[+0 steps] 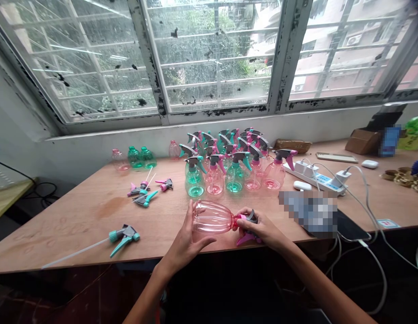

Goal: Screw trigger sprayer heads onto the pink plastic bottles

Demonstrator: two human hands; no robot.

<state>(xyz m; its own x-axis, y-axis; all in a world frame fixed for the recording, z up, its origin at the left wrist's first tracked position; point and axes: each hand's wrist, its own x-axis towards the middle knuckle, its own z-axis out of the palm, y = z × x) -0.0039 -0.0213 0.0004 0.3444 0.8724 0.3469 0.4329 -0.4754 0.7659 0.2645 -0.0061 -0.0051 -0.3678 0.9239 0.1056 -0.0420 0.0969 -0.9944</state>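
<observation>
A clear pink spray bottle (212, 217) lies sideways just above the table's front edge, held between both hands. My left hand (185, 243) cups its rounded base, fingers wrapped under and around it. My right hand (259, 228) is closed on the grey and pink trigger spray head (248, 226) at the bottle's neck. Behind them stands a cluster of assembled pink and teal spray bottles (229, 166).
A teal spray head with a long tube (123, 235) lies at the front left, several loose heads (146, 192) further back. Bottles without heads (136, 157) stand by the wall. A power strip (313, 176), cables, a phone (336, 157) and a cardboard box (362, 140) crowd the right.
</observation>
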